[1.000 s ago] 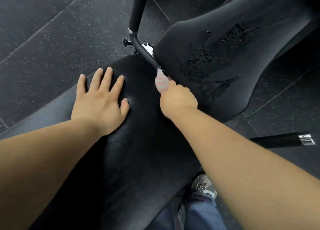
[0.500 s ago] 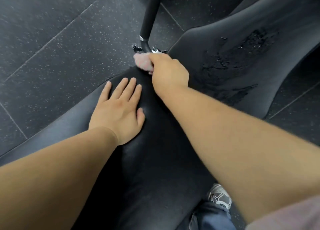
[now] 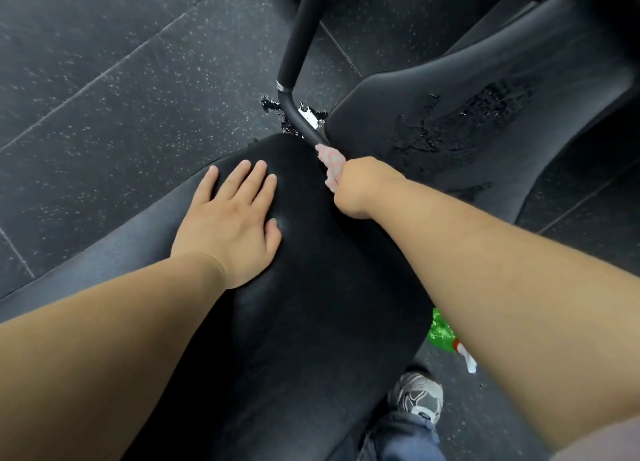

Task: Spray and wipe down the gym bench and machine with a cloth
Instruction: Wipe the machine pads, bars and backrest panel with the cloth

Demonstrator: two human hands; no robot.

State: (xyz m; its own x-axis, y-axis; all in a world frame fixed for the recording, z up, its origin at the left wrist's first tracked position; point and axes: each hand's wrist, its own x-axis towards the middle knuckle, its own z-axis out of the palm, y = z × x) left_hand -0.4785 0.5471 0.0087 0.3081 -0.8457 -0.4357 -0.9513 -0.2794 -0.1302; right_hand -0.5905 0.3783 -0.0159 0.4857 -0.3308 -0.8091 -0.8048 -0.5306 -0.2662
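Left hand [image 3: 231, 225], fingers straight, rests on pad [image 3: 311, 308]; right hand [image 3: 360, 187] grips cloth [image 3: 330, 164].

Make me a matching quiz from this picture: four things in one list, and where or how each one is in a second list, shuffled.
Things:
1 left hand
2 cloth
3 green bottle
4 shoe

Places:
A grey and white, near the bottom edge
B flat on the bench pad
C gripped by the right hand, against the bar
D half hidden, right of the bench pad

Pairs: 1-B, 2-C, 3-D, 4-A
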